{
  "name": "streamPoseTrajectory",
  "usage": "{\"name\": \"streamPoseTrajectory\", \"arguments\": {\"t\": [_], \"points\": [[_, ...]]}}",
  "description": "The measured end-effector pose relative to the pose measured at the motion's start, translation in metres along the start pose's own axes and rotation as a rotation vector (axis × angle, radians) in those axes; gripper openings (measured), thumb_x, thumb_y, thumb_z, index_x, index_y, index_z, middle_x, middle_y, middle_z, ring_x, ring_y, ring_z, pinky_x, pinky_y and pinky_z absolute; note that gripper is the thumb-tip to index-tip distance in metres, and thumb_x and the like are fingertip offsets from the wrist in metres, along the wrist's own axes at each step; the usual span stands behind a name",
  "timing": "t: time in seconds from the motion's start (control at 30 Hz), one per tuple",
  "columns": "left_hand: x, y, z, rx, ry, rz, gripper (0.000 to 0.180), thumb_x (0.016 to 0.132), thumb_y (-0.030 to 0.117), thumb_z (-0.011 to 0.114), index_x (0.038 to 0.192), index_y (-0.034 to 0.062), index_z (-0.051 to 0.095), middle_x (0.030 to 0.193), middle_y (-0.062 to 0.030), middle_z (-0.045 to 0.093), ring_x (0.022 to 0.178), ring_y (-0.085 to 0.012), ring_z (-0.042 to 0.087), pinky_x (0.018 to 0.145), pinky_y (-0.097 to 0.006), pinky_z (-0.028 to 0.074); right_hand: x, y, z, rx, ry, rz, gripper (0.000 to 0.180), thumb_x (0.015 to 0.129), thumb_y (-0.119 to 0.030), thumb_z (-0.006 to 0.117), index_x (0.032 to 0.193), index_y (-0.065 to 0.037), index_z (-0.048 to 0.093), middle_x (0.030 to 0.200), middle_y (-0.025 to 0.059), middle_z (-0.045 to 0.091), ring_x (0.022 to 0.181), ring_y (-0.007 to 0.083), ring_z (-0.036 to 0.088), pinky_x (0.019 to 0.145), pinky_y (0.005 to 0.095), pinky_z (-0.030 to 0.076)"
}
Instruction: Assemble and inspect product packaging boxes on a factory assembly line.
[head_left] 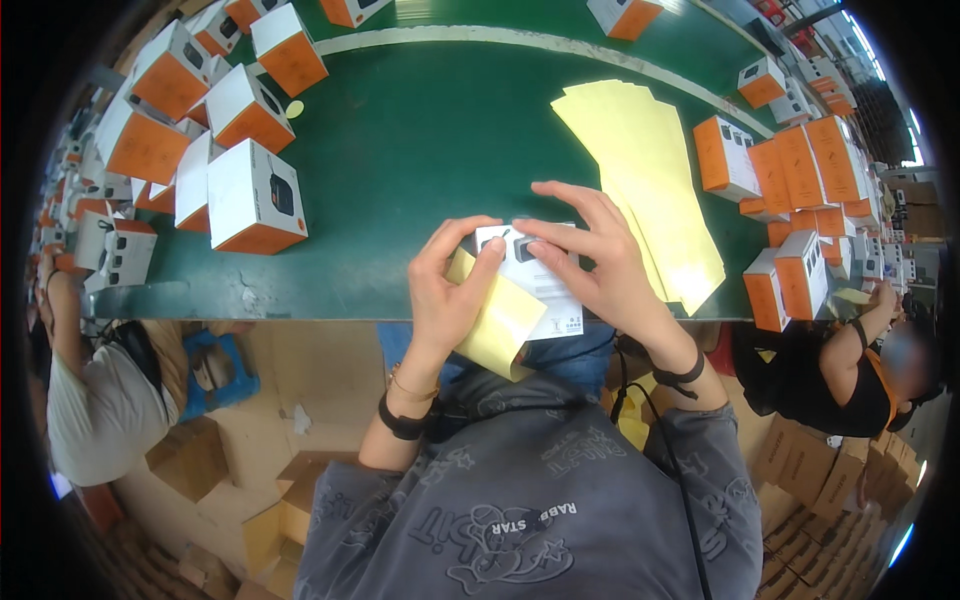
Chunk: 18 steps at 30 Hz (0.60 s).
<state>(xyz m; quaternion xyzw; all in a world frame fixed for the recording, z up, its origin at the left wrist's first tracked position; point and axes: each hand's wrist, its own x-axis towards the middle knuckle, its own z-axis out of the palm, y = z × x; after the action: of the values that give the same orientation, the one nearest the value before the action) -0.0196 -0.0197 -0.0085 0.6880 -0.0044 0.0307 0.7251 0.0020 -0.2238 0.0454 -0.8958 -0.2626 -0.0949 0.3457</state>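
Just over the table's near edge is a white box point(556, 318) with dark product pictures and small print on the face turned up. My left hand point(447, 290) is closed at the box's left side, its thumb pressing a yellow paper sheet point(505, 322) that hangs slanting over the box's lower left. My right hand point(607, 262) grips the upper right of the box, with index finger and thumb close together on its top part and another finger stretched out beyond. Whether a small sticker lies under these fingertips, I cannot tell.
Fanned yellow sheets point(650, 190) lie right of my hands on the green table point(420, 130). White-and-orange boxes point(258, 200) are stacked at left, more boxes point(800, 175) at right. A small yellow round piece point(294, 109) lies at left. Co-workers sit on both sides; cartons point(190, 460) stand below.
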Motion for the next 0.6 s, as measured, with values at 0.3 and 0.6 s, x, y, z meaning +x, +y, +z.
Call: {"name": "streamPoseTrajectory", "arguments": {"t": [0.3,0.6], "points": [[0.002,-0.012,-0.004,0.104,-0.046,0.161,0.020,0.101,0.007,0.069,0.118,-0.0049,0.071,0.107,-0.0075,0.073,0.088,-0.0090,0.070,0.068,-0.022,0.056,0.012,0.016,-0.010,0.300,-0.210,0.136,0.026,0.094,-0.026,0.079,0.117,-0.014,0.082,0.121,0.0066,0.072,0.111,0.0258,0.065,0.094,0.0375,0.053],[0.002,-0.006,0.001,-0.045,-0.004,0.023,0.017,0.095,0.005,0.073,0.110,-0.0026,0.073,0.102,-0.0084,0.071,0.093,-0.0141,0.069,0.079,-0.028,0.055,0.010,0.034,-0.003,0.569,-0.348,0.330,0.036,0.096,-0.035,0.077,0.122,-0.010,0.079,0.116,0.0087,0.071,0.103,0.0229,0.065,0.084,0.0322,0.052]]}}
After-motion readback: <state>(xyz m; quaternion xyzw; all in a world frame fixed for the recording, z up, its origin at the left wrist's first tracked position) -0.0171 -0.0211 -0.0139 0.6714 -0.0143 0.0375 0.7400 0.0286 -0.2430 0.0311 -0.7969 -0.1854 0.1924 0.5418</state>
